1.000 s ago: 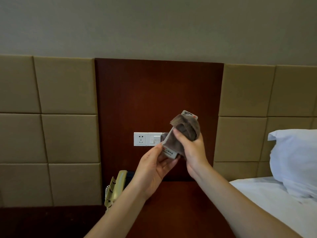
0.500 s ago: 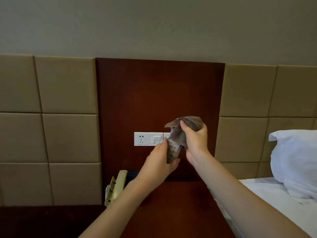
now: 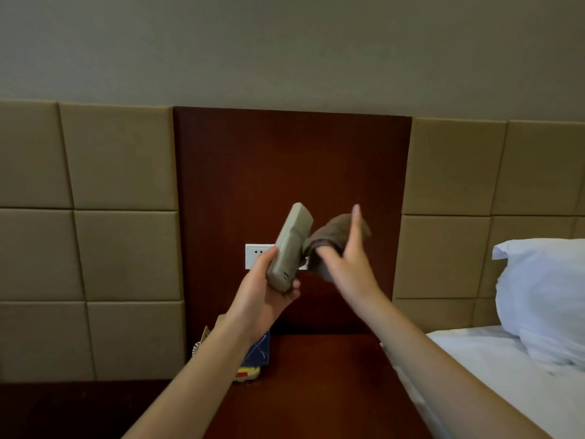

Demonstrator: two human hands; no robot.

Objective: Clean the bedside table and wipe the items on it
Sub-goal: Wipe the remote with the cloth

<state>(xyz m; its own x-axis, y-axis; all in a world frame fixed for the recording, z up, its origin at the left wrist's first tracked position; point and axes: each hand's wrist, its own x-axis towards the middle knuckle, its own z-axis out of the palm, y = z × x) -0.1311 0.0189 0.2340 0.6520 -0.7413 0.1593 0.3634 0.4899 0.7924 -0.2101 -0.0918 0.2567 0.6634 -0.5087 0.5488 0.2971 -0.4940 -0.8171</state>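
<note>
Padded beige panels (image 3: 120, 160) run along the wall, with a dark wood panel (image 3: 291, 172) set between them. Bed (image 3: 506, 375) with a white sheet sits at right, pillow (image 3: 544, 296) at its head. Bedside table (image 3: 316, 391) is bottom centre, against the wood panel and just beside the bed.

Both hands are raised above the table, in front of the wood panel. Left hand (image 3: 269, 286) grips the lower end of the remote (image 3: 291, 245), thumb on its left edge, fingers curled under. The remote is tilted, top end up and to the right, plain back toward the camera. Right hand (image 3: 345, 264) holds a bunched brown cloth (image 3: 335, 236). One finger is straight and pointing up; the rest are bent into the cloth. The cloth touches the remote's right edge.

White wall socket (image 3: 258, 255) is partly hidden behind the remote. Beige phone (image 3: 202, 340) and a blue card (image 3: 261, 350) sit at the table's rear left, mostly hidden by the left arm.
</note>
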